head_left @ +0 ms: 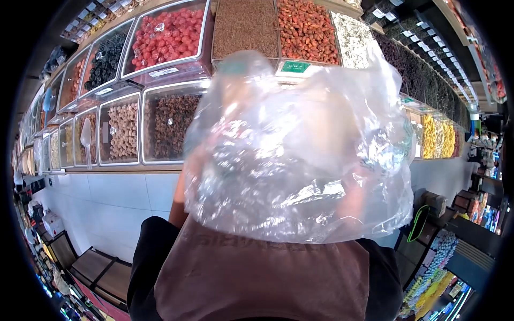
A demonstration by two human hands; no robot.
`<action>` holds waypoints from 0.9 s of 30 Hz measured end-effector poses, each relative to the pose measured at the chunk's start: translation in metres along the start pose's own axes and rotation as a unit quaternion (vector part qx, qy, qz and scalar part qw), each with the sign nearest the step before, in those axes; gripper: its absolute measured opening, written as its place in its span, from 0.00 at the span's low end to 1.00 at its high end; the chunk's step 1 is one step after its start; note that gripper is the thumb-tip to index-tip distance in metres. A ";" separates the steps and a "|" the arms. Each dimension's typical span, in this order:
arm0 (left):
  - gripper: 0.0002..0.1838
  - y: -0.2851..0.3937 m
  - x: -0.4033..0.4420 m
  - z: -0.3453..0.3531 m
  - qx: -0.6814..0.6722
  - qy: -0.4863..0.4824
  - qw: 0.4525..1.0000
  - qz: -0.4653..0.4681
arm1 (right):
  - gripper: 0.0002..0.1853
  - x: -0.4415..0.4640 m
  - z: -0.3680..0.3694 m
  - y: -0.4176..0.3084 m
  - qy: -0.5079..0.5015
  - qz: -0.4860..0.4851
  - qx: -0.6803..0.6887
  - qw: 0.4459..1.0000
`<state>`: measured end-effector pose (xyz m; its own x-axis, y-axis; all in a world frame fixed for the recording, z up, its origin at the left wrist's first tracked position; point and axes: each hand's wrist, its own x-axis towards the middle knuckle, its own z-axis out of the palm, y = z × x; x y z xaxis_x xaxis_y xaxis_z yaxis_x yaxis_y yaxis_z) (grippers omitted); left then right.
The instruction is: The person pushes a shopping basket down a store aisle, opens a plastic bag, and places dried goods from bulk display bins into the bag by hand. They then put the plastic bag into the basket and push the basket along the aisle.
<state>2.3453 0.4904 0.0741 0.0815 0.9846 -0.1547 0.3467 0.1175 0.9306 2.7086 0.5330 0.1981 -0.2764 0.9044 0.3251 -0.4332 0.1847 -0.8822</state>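
Observation:
A large clear plastic bag [267, 176], crumpled and shiny, is spread out in front of my chest and covers both hands. Through its upper left part my left hand [235, 88] shows as a blurred shape, raised and holding the bag; the left forearm comes up at the bag's left edge. My right hand [326, 120] appears as a pale smear behind the plastic on the right, also holding the bag. Its forearm is seen through the film lower down. The separate fingers of both hands are too blurred to make out.
Bins of dried goods line the counter: red wrapped pieces [166, 37], brown granules [243, 27], reddish dried fruit [305, 29] and pale cubes [124, 131]. A clear scoop [87, 142] stands at the left. Shelves [439, 251] with packaged goods are at the lower right.

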 end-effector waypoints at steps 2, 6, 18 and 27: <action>0.17 0.004 -0.007 0.006 -0.051 0.003 0.998 -0.044 | 0.09 -0.001 -0.005 -0.004 -0.003 0.003 0.003 1.000; 0.15 0.018 -0.012 0.005 -0.153 0.021 0.983 -0.094 | 0.11 0.000 -0.014 0.000 -0.008 0.055 -0.030 0.998; 0.05 0.039 -0.043 -0.116 -0.146 0.495 0.855 -0.047 | 0.29 0.016 0.012 0.021 -0.089 0.336 -0.633 0.691; 0.19 0.157 -0.031 0.000 -0.037 0.411 0.909 0.059 | 0.41 0.024 0.110 0.044 -0.153 0.193 -0.319 0.915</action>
<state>2.3974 0.4785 0.2253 -0.6225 0.7512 0.2196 0.3139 -0.0173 0.9493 2.5886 0.5208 0.2042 -0.5726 0.8177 -0.0592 0.3090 0.1484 -0.9394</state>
